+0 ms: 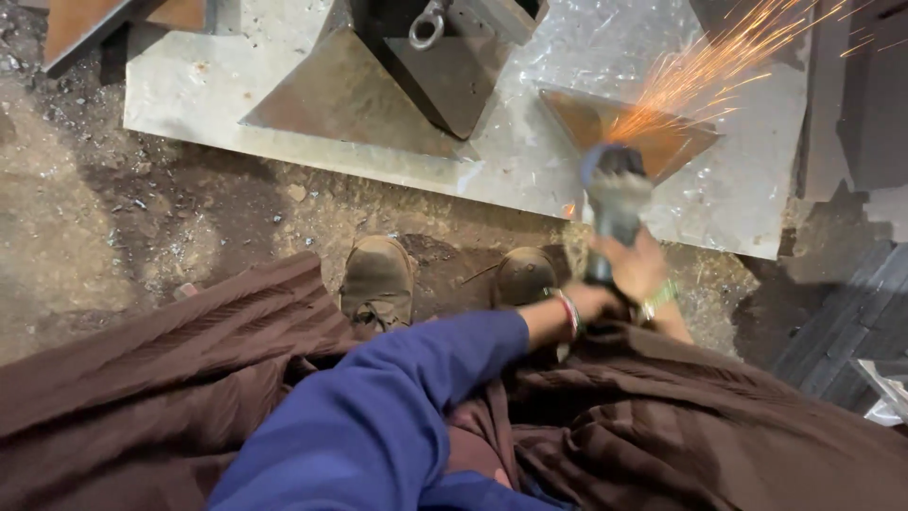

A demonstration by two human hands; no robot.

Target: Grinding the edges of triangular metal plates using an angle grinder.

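My right hand is wrapped around the body of the angle grinder, grip clenched on it, a green band at that wrist. My left hand comes in from the blue sleeve and closes on the rear of the same tool, just behind the right; a red-and-white band sits at its wrist. The two hands nearly touch — both are blurred, so I cannot make out the single fingers.

The grinder points away from me, its head down on the near edge of a rust-brown triangular steel piece, and orange sparks fan up and to the right from the contact. That piece lies on a large grey steel plate set on the floor. Further left on the plate stands a bigger angled steel fabrication with a dark block and a metal lifting ring on top.

Between me and the plate are my two dusty boots on the dirt floor — littered with metal chips. Brown pleated cloth covers my knees. Dark steel slabs lie at the right.
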